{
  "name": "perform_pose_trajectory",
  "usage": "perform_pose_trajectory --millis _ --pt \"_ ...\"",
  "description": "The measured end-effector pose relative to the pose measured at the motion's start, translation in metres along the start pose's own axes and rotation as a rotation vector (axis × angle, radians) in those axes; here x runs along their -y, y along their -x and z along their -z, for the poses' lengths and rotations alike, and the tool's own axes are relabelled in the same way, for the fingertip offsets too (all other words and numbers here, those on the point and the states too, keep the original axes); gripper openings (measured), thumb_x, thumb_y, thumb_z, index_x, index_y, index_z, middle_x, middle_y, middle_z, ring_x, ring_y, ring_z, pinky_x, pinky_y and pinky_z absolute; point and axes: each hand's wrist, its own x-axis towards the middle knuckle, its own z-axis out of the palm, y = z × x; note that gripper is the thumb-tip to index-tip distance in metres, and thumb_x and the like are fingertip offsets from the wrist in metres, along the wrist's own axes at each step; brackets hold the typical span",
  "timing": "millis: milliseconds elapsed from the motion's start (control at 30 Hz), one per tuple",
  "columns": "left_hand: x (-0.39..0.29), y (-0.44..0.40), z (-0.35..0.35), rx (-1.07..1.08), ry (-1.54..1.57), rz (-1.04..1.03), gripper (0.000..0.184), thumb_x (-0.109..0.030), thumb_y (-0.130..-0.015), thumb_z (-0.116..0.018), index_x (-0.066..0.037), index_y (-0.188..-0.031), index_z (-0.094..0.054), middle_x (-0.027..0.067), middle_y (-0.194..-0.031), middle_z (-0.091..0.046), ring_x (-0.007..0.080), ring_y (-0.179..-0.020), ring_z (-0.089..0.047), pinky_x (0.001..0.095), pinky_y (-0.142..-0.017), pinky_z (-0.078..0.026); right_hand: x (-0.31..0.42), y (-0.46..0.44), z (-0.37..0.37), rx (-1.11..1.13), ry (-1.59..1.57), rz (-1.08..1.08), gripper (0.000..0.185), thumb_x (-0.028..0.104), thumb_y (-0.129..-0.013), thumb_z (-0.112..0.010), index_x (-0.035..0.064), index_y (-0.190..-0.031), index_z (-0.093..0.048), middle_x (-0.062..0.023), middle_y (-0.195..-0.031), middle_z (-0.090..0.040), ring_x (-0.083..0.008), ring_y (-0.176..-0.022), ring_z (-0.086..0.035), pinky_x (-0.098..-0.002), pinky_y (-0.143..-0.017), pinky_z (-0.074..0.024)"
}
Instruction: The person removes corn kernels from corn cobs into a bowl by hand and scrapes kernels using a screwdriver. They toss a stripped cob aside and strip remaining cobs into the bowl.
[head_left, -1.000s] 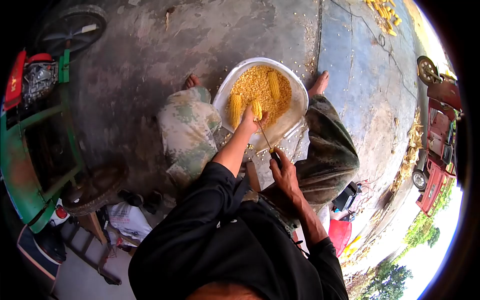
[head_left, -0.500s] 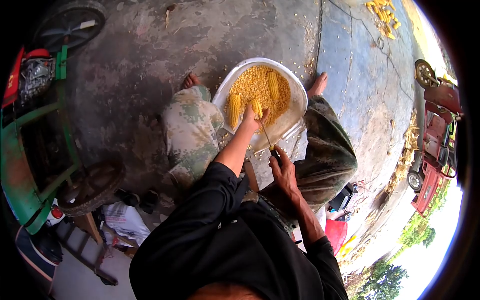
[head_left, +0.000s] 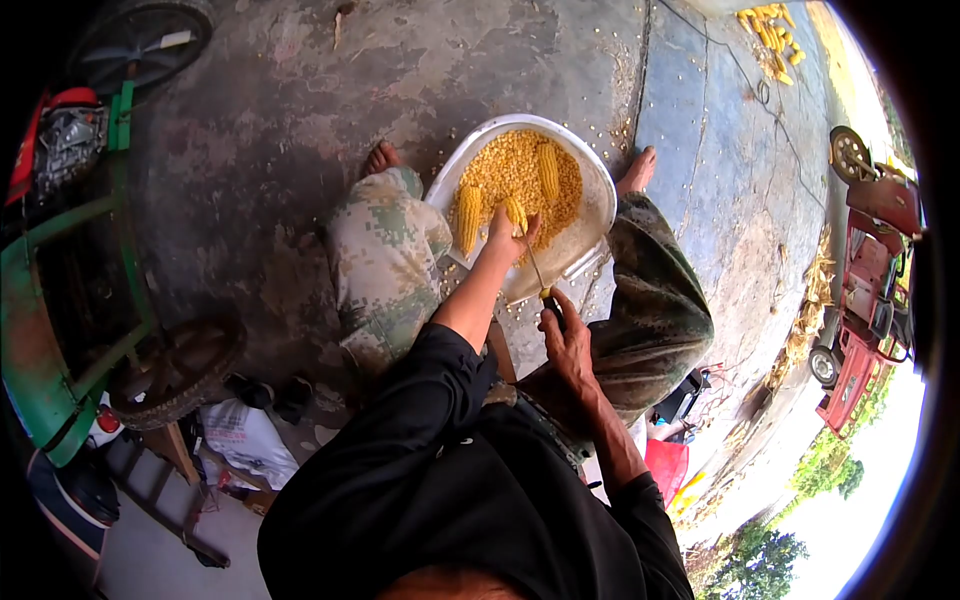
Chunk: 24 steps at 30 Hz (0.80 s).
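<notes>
My left hand (head_left: 508,236) is closed round a corn cob (head_left: 516,214) above the near part of a white basin (head_left: 605,205). Gripped in my right hand (head_left: 568,340) is a screwdriver (head_left: 546,294) with a dark and yellow handle; its thin metal shaft points up to the cob, where the tip is hidden by the left hand. Loose corn kernels (head_left: 508,165) cover much of the basin's bottom. Two more cobs lie on them, a left cob (head_left: 469,222) and a right cob (head_left: 548,172).
My bare feet and camouflage-clad knees (head_left: 385,265) flank the basin. Scattered kernels dot the concrete floor (head_left: 300,110). A green wheeled machine frame (head_left: 75,225) stands at left, a red vehicle (head_left: 865,310) at far right. More cobs (head_left: 770,35) lie at upper right.
Both hands keep nearly the same position, with the cob and screwdriver still held. The camera view has shifted very slightly.
</notes>
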Motion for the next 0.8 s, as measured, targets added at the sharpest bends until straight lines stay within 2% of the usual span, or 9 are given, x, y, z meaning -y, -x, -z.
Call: perform_pose_trajectory --millis 67,167,267,500,667,800 --pt "0.002 0.003 -0.002 -0.018 0.007 -0.017 0.045 -0.041 -0.097 -0.049 0.001 -0.11 -0.054 0.0199 -0.096 -0.061 0.0336 -0.082 -0.066 0.0421 -0.071 -0.063 0.01 0.0 0.004 0.037 -0.001 -0.105 0.044 0.018 -0.096 -0.057 0.0019 -0.136 -0.05 -0.0201 -0.105 -0.069 -0.0224 -0.09 -0.068 -0.0341 -0.082 -0.0524" --pt "-0.001 0.006 -0.003 -0.021 0.004 -0.014 0.046 -0.042 -0.097 -0.048 0.002 -0.109 -0.054 0.0202 -0.096 -0.061 0.0334 -0.081 -0.066 0.0424 -0.07 -0.063 -0.003 0.0 -0.003 -0.004 -0.009 0.001 0.044 0.018 -0.096 -0.056 0.0022 -0.137 -0.049 -0.0203 -0.106 -0.069 -0.0234 -0.092 -0.068 -0.0344 -0.083 -0.0524" --pt "-0.002 -0.002 -0.001 -0.007 0.064 0.051 0.046 -0.042 -0.097 -0.048 0.002 -0.109 -0.054 0.0202 -0.096 -0.061 0.0333 -0.081 -0.066 0.0428 -0.071 -0.063 -0.004 -0.001 0.0 0.005 -0.008 -0.007 0.045 0.018 -0.096 -0.056 0.0021 -0.137 -0.049 -0.0207 -0.108 -0.069 -0.0242 -0.092 -0.069 -0.0346 -0.083 -0.0524" --pt "-0.001 -0.004 0.001 -0.018 0.044 0.028 0.047 -0.043 -0.097 -0.048 0.001 -0.11 -0.054 0.0192 -0.095 -0.061 0.0333 -0.081 -0.066 0.0437 -0.07 -0.063 -0.001 -0.001 -0.001 0.019 -0.024 -0.043 0.045 0.018 -0.096 -0.056 0.0013 -0.137 -0.049 -0.0218 -0.109 -0.068 -0.0244 -0.093 -0.069 -0.0345 -0.083 -0.0523" --pt "-0.001 0.002 0.0 -0.048 0.045 0.02 0.048 -0.045 -0.097 -0.048 0.0 -0.11 -0.054 0.0182 -0.095 -0.061 0.0324 -0.079 -0.065 0.044 -0.069 -0.063 -0.007 0.0 -0.004 -0.006 0.005 0.018 0.045 0.019 -0.096 -0.056 0.0011 -0.136 -0.05 -0.0201 -0.102 -0.069 -0.0222 -0.088 -0.068 -0.0341 -0.08 -0.0522" --pt "0.002 -0.001 0.001 -0.014 0.03 0.018 0.049 -0.046 -0.096 -0.051 0.001 -0.112 -0.054 0.0188 -0.096 -0.061 0.0322 -0.079 -0.065 0.0437 -0.069 -0.063 0.001 -0.001 0.001 0.0 0.005 -0.012 0.046 0.02 -0.096 -0.056 0.0012 -0.137 -0.05 -0.0189 -0.096 -0.07 -0.0214 -0.085 -0.067 -0.0345 -0.078 -0.0521"
